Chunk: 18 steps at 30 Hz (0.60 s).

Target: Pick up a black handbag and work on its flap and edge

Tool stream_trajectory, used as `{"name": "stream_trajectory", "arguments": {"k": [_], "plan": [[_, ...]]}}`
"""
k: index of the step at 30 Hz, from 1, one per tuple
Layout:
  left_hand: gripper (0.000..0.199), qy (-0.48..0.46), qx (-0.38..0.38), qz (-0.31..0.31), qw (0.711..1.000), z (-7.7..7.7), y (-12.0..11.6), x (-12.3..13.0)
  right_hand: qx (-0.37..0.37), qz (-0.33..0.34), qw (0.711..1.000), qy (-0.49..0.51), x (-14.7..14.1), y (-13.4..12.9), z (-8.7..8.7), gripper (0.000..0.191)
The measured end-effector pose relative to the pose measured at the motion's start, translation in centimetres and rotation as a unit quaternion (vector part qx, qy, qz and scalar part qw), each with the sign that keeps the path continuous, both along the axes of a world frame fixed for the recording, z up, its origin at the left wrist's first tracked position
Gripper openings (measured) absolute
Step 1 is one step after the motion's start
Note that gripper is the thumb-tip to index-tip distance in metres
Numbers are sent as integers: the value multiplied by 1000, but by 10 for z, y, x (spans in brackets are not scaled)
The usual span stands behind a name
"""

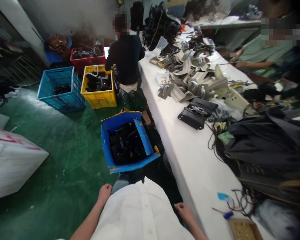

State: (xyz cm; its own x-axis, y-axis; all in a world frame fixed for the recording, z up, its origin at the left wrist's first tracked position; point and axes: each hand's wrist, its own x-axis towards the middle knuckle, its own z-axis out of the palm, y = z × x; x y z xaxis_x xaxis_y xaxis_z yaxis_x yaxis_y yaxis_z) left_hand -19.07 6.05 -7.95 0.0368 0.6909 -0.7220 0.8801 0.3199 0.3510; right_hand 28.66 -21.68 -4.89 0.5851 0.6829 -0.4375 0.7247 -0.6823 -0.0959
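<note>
My left hand (105, 192) rests by my thigh at the lower middle, its fingers curled in with nothing seen in them. On the other side, my right hand (184, 211) hovers beside the front edge of the white table (173, 146), fingers bent together and no object showing. In front of my knees stands a blue box (105, 146) with torn, folded edges. Black items (126, 143) with small shiny metal parts fill it. A black bag or wallet-like piece (193, 116) with a metal chain lies on the table, away from both hands.
A yellow crate (100, 100), a blue crate (61, 103) and a red crate (87, 61) stand ahead. One person (126, 56) sits near them; another (262, 53) works across the table. Grey pieces (190, 73) and black cloth (270, 136) are heaped on it. A white sack (12, 160) lies left.
</note>
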Motion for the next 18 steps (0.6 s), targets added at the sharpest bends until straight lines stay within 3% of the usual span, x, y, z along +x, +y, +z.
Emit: {"name": "stream_trajectory", "arguments": {"k": [4, 7, 12, 15, 18], "plan": [[29, -29, 0, 30, 999, -6, 18, -29, -16, 12, 999, 47, -40, 31, 2, 15], [30, -57, 5, 37, 998, -16, 38, -44, -21, 14, 997, 70, -52, 64, 8, 17], [33, -111, 4, 29, 993, -46, 83, -54, 8, 7, 987, 159, -58, 162, 6, 30], [36, -135, 8, 25, 991, -67, 111, -51, 14, 34, 982, 183, -76, 247, -20, 35], [40, -152, 16, 30, 988, -87, 132, -39, 4, 81, 974, 210, -107, 338, -76, 30]]}}
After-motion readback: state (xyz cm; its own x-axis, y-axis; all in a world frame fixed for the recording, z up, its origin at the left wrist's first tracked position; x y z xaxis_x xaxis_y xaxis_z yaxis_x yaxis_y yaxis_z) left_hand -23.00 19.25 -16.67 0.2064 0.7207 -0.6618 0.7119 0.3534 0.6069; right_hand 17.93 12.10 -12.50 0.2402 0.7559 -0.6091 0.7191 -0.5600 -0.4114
